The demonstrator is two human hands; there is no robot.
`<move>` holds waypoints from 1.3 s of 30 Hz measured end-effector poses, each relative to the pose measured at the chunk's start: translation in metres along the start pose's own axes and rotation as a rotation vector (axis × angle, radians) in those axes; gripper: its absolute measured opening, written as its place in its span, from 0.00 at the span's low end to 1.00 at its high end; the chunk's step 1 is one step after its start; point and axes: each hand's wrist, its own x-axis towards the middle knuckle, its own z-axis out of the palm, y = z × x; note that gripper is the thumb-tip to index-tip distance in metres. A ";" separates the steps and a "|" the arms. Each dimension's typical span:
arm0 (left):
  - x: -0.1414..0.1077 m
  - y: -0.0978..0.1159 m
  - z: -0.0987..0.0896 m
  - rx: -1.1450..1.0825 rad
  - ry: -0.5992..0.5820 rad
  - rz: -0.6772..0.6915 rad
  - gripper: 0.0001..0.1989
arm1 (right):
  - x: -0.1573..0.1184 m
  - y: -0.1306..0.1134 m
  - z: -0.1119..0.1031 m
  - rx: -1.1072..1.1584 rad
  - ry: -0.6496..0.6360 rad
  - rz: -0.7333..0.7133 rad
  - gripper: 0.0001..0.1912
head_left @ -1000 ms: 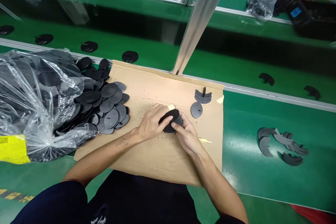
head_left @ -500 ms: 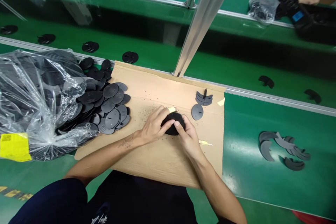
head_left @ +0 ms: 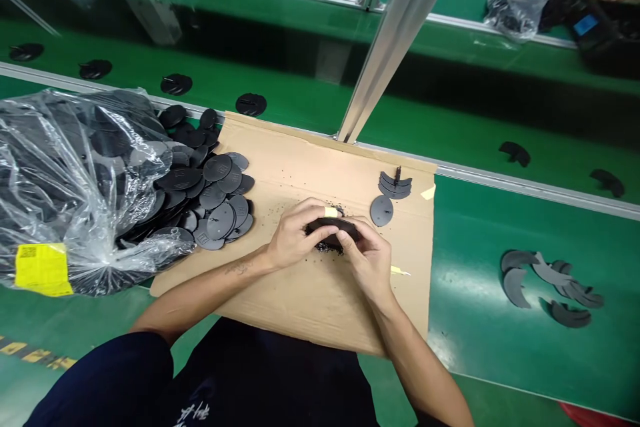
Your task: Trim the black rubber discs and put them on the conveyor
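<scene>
Since the earlier frame: your black disc has tipped from broad face up towards edge-on. Bench carries cardboard. Over it, your left hand and right hand both pinch the disc, thumbs nearside. It lies between them, long axis side to side, neither nearer; dark specks below.

A: There it was, a black disc tilted between the left hand and the right hand, thumbs almost meeting!
B: And underneath?
A: Black crumbs, scattered on the cardboard sheet!
B: The flanks?
A: Dark discs lay heaped against a clear plastic bag on the left; curved grey pieces sat on the green table, right!
</scene>
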 end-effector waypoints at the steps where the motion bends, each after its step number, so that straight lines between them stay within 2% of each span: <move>1: 0.000 0.000 0.000 -0.004 0.012 0.004 0.11 | 0.000 -0.001 0.000 -0.005 0.005 -0.013 0.10; 5: 0.003 0.003 -0.004 -0.036 -0.020 0.014 0.14 | -0.001 -0.006 -0.002 -0.069 0.002 -0.059 0.10; 11: 0.010 0.008 -0.015 -0.032 -0.110 0.149 0.13 | -0.004 -0.005 -0.003 -0.075 -0.010 -0.126 0.08; 17: 0.012 0.009 -0.019 0.071 -0.128 0.261 0.12 | -0.001 -0.004 -0.007 -0.129 -0.015 -0.231 0.08; 23: 0.013 0.012 -0.022 0.104 -0.179 0.271 0.14 | -0.004 -0.001 -0.011 -0.224 -0.002 -0.254 0.09; 27: 0.013 0.014 -0.020 0.126 -0.144 0.303 0.13 | -0.004 0.000 -0.011 -0.203 -0.029 -0.298 0.10; 32: 0.009 0.013 -0.015 0.128 -0.072 0.349 0.12 | -0.004 -0.002 -0.014 -0.238 -0.048 -0.274 0.10; 39: 0.006 0.014 -0.013 0.092 -0.061 0.369 0.13 | -0.005 -0.004 -0.016 -0.209 -0.052 -0.300 0.10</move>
